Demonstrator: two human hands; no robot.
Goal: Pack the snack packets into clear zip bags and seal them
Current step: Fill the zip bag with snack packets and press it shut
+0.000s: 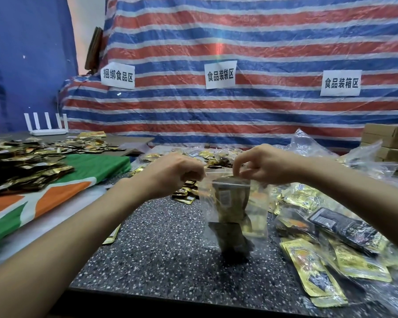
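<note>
Fingertips (237, 168) of the right hand (264, 166) pinch the top strip of a clear zip bag (260, 216). The left hand (172, 173) pinches the same strip at its other end, fingers curled. The bag hangs upright between them above the speckled table (161, 249), with dark snack packets (231, 200) standing on end inside. The strip looks blurred, so I cannot tell if it is pressed closed. Bagged gold packets (313, 274) lie just to the right. A loose pile (25, 166) covers a green and orange cloth (97, 168) at left.
</note>
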